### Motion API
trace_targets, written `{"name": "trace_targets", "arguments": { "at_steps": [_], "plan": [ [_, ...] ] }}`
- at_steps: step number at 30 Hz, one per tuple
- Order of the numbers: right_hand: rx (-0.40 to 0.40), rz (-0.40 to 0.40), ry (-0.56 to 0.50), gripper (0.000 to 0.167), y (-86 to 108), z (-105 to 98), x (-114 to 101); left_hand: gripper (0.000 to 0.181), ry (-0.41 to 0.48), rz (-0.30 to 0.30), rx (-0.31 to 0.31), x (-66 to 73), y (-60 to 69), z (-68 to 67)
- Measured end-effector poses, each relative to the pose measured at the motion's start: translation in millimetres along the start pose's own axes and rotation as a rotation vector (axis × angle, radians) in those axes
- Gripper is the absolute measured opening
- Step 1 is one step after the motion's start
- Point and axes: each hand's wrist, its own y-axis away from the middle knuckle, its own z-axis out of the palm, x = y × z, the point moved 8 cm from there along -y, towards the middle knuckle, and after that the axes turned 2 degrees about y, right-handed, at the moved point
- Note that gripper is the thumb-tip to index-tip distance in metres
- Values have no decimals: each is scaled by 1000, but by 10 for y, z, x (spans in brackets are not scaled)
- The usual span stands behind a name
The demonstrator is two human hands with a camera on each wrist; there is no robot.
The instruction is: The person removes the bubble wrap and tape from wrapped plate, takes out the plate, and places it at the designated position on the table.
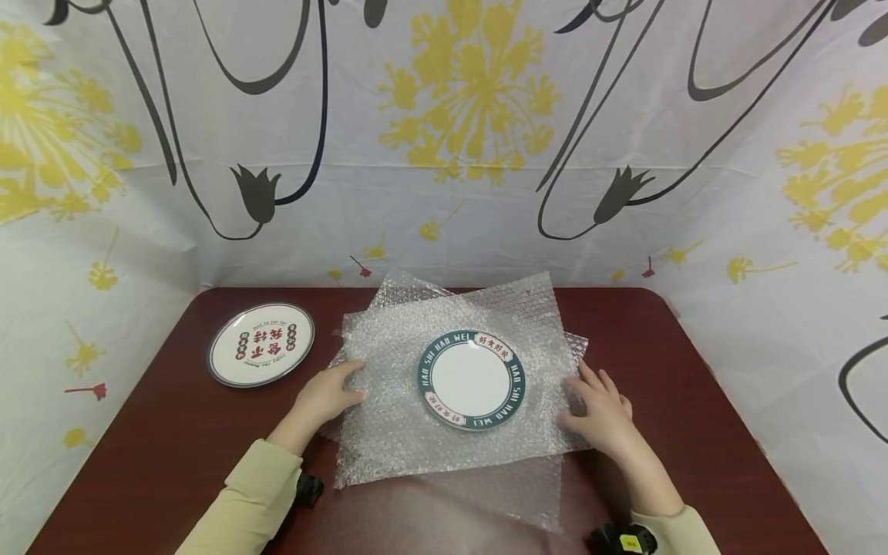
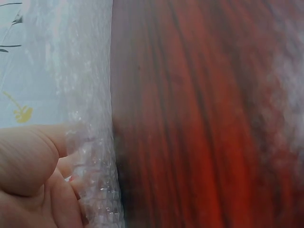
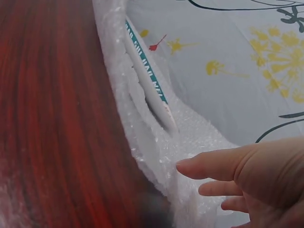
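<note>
A white plate (image 1: 472, 383) with a teal lettered rim lies face up on the middle of a sheet of bubble wrap (image 1: 388, 439). More bubble wrap lies askew under that sheet. At the sheet's left edge my left hand (image 1: 327, 397) touches the wrap, thumb and forefinger spread apart. In the left wrist view, the fingertips are partly hidden by the wrap (image 2: 95, 175). My right hand (image 1: 605, 410) is at the right edge, thumb and fingers apart; in the right wrist view its thumb (image 3: 213, 163) reaches the wrap (image 3: 161, 156), beside the tilted-looking plate (image 3: 149, 78).
A second white plate (image 1: 262, 344) with red and dark lettering lies at the left back of the dark red table (image 1: 180, 462). A patterned cloth (image 1: 444, 223) hangs behind the table and along both sides.
</note>
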Motion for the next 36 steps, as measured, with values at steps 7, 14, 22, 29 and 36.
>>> {"name": "trace_targets", "arguments": {
  "at_steps": [7,14,22,29,36],
  "plan": [
    [-28,-13,33,69,-25,72,53,58,0,7,-3,12,-11,2],
    [-59,-13,64,75,-59,134,120,59,3,21,-23,4,-23,-17],
    [-45,-77,106,75,-80,139,108,59,-7,14,-31,-18,-22,-12],
    [-33,-128,133,75,-73,139,88,59,-21,8,-28,0,-19,-7],
    [-54,-171,105,68,-43,156,17,59,-19,13,-25,14,-12,-13]
  ]
}}
